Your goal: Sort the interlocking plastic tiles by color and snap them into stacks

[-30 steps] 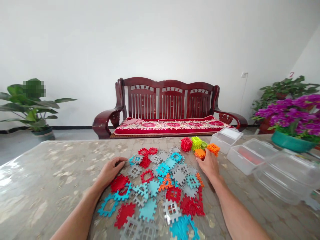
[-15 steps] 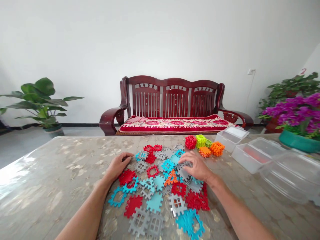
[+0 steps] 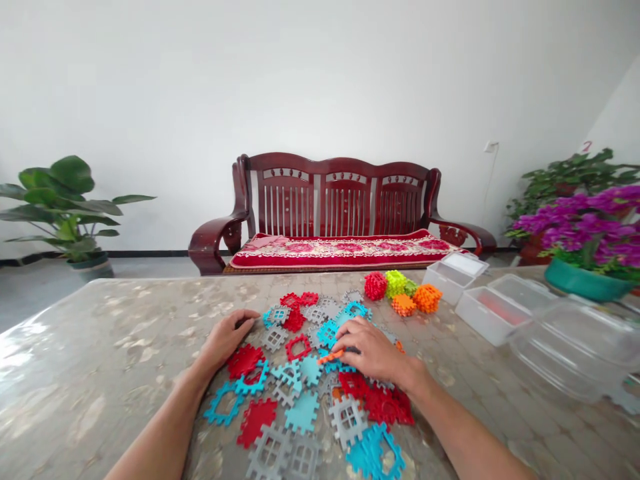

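Orange tile [image 3: 331, 358] is lying near the middle of a loose spread of flat notched tiles [image 3: 300, 413], as the head view is showing it. These tiles are red, blue and grey, and many are overlapping. The spread is resting on a marbled table [image 3: 100, 347], directly in front of the person.

The right hand [image 3: 373, 353] is lying palm down over the spread. Its fingers are curling inward, and thumb and forefinger are pinching the orange tile by its edge. The rest of that tile is sitting hidden under the hand.

The left hand [image 3: 226, 338] is resting palm down at the left edge of the spread. Its fingers are loosely bent and are gripping nothing. The fingertips are lying just beside a grey tile [image 3: 275, 337].

Four assembled cubes [image 3: 375, 285], in red, green and orange, are standing together beyond the spread. Clear boxes [image 3: 493, 312] are sitting to the right of them. A wooden bench [image 3: 340, 200] is standing against the wall behind the table, with a plant [image 3: 65, 200] to its left and purple flowers [image 3: 590, 227] to its right.
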`<state>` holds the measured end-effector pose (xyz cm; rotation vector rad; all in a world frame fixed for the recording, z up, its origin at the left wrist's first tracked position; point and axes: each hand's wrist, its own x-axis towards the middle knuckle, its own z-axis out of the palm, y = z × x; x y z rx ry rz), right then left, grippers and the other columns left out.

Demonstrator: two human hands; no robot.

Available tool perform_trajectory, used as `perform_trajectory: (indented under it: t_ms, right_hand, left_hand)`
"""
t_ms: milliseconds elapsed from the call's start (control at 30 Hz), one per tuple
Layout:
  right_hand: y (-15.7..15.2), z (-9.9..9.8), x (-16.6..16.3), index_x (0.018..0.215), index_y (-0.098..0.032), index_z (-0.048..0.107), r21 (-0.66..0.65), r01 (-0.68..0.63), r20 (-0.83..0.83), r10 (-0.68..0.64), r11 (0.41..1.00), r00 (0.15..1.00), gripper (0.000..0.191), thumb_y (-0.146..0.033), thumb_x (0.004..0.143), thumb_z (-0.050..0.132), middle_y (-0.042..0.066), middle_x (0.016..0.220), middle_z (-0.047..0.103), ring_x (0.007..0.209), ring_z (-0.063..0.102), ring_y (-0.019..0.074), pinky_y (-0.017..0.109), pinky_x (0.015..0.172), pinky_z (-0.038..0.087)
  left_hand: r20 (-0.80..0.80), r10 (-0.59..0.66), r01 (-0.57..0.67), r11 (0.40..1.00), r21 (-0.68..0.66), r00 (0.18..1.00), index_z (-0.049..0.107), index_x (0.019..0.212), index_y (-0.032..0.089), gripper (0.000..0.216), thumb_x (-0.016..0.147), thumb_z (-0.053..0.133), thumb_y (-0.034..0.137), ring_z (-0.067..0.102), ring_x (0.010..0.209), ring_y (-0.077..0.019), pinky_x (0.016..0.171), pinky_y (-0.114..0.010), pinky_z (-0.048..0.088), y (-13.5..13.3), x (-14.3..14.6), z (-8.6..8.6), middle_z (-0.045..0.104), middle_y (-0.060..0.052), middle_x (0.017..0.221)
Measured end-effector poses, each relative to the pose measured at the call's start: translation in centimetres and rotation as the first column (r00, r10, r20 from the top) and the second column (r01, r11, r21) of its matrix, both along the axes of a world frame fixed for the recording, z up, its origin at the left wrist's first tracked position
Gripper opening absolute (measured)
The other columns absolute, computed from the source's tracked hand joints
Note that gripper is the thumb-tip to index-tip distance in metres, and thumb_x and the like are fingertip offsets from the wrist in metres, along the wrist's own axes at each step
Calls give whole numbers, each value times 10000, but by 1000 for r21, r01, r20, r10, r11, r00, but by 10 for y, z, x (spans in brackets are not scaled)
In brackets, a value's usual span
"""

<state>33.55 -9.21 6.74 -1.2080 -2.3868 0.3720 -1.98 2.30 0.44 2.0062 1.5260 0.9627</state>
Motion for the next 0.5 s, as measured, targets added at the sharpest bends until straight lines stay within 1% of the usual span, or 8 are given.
perform_trajectory:
  t_ms: [67, 100, 200, 233, 300, 400, 500]
  right_hand:
    - [5, 0, 3, 927, -248, 753, -21, 46, -135, -49, 999, 990, 140, -278, 883, 624, 19, 990, 717, 985, 597, 189, 322, 910, 426]
    - [9, -1, 7, 924, -237, 751, -52, 92, -205, -100, 994, 974, 165, -293, 897, 598, 16, 960, 728, 946, 618, 185, 311, 880, 441]
    - [22, -8, 26, 972, -209, 739, -180, 266, -345, -314, 947, 884, 258, -348, 907, 532, 18, 902, 749, 832, 661, 194, 293, 759, 488]
    - [26, -12, 33, 999, -199, 734, -210, 308, -368, -367, 928, 854, 286, -362, 899, 521, 24, 906, 754, 820, 671, 204, 299, 741, 500]
    - [35, -22, 48, 1038, -180, 726, -235, 367, -388, -433, 900, 814, 326, -370, 873, 519, 47, 938, 762, 853, 686, 228, 330, 770, 522]
    - [41, -36, 61, 1057, -166, 726, -244, 420, -375, -485, 874, 790, 350, -371, 848, 535, 87, 985, 762, 923, 695, 252, 380, 847, 531]
    - [42, -40, 64, 1117, -161, 707, -293, 439, -362, -524, 849, 771, 381, -313, 782, 609, 104, 1038, 752, 893, 706, 237, 378, 837, 548]
  left_hand:
    - [-3, -2, 2, 1000, -1, 1000, 719, 948, 206, 377, 789, 514, 480, 675, 896, -235, 877, -364, 519, 0, 0, 0, 752, -45, 943]
    - [-6, 0, 0, 1000, 0, 1000, 718, 948, 207, 375, 789, 515, 480, 674, 898, -236, 877, -365, 518, 0, 0, 0, 752, -45, 942]
    - [-7, -1, 1, 1000, 1, 1000, 716, 946, 208, 376, 790, 517, 487, 671, 910, -239, 891, -370, 514, 0, -1, 0, 751, -50, 952]
    - [-6, -4, 4, 1000, 0, 1000, 716, 947, 208, 379, 791, 517, 491, 670, 914, -239, 897, -370, 513, 0, -1, 0, 751, -51, 958]
    - [-4, -3, 3, 1000, -2, 1000, 716, 946, 211, 381, 791, 518, 498, 670, 916, -238, 898, -368, 514, 0, 0, 0, 753, -50, 957]
    - [-5, 9, -9, 1000, 5, 1000, 716, 944, 218, 382, 785, 521, 505, 669, 912, -238, 884, -364, 517, 0, 0, 0, 754, -45, 949]
    - [-10, 10, -10, 1000, 10, 1000, 718, 939, 216, 391, 778, 524, 515, 671, 907, -243, 872, -366, 516, 0, -1, 0, 755, -48, 943]
